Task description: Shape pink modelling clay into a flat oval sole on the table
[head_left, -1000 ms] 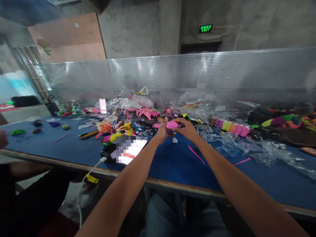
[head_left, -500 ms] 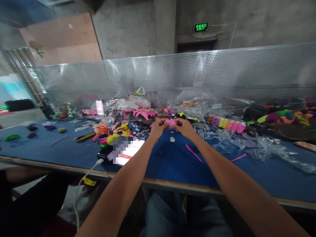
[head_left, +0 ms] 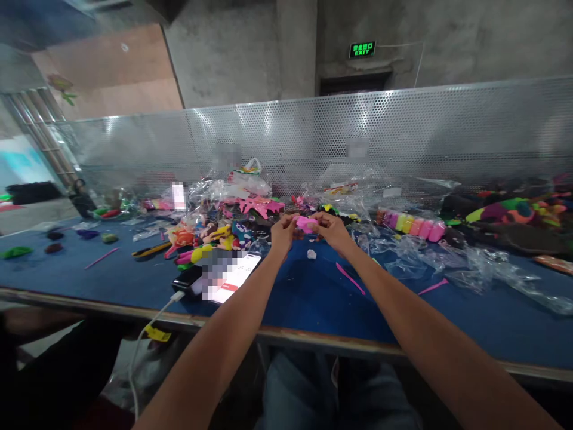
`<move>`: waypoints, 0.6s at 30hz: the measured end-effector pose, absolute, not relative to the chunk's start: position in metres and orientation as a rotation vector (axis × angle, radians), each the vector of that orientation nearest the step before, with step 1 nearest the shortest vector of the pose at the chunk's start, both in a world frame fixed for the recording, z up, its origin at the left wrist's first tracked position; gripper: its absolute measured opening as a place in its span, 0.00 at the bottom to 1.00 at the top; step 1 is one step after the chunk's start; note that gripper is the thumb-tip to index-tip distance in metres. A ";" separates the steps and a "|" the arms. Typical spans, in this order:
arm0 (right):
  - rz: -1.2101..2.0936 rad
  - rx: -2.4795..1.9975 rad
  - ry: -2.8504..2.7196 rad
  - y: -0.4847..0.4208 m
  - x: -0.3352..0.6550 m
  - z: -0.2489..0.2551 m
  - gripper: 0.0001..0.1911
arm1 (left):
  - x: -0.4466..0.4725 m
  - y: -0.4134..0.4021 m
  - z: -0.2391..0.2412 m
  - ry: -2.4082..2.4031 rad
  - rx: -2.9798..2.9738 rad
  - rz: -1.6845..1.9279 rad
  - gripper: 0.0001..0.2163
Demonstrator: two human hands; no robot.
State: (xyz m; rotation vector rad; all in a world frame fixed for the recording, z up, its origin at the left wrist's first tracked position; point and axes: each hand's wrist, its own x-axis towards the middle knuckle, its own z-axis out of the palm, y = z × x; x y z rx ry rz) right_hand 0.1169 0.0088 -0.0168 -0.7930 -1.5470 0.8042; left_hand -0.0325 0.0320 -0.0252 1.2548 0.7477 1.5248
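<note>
Both my hands are stretched out over the blue table [head_left: 308, 298], a little above it. Between them is a small lump of pink clay [head_left: 306, 224]. My left hand [head_left: 283, 232] pinches its left end with closed fingers. My right hand [head_left: 333, 230] grips its right end, fingers curled round it. Just below the hands a tiny white scrap [head_left: 311, 254] lies on the table, and a thin pink stick [head_left: 350, 278] lies to the right of it.
A phone [head_left: 219, 278] with a white cable lies at the left front. A heap of coloured clay figures [head_left: 224, 230] and clear plastic wrap [head_left: 447, 257] runs along a perforated metal screen [head_left: 403, 137]. A row of small coloured tubs [head_left: 412, 226] stands right. Another person's dark sleeve shows at lower left.
The pink lump looks smaller and more squeezed between my fingers than a second ago. My hands have stayed in about the same place; the view shifted slightly.
</note>
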 end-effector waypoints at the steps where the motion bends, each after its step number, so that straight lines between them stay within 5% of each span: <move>1: 0.787 -0.800 -1.573 0.009 0.116 -0.017 0.20 | -0.032 0.031 -0.025 0.736 1.240 1.483 0.13; 12: 0.347 -0.915 -1.770 0.021 0.126 -0.027 0.36 | -0.022 0.012 -0.019 0.498 1.206 1.221 0.18; 18: 0.078 -0.793 -1.648 -0.003 0.111 0.001 0.19 | -0.019 0.005 -0.010 0.483 1.110 1.282 0.21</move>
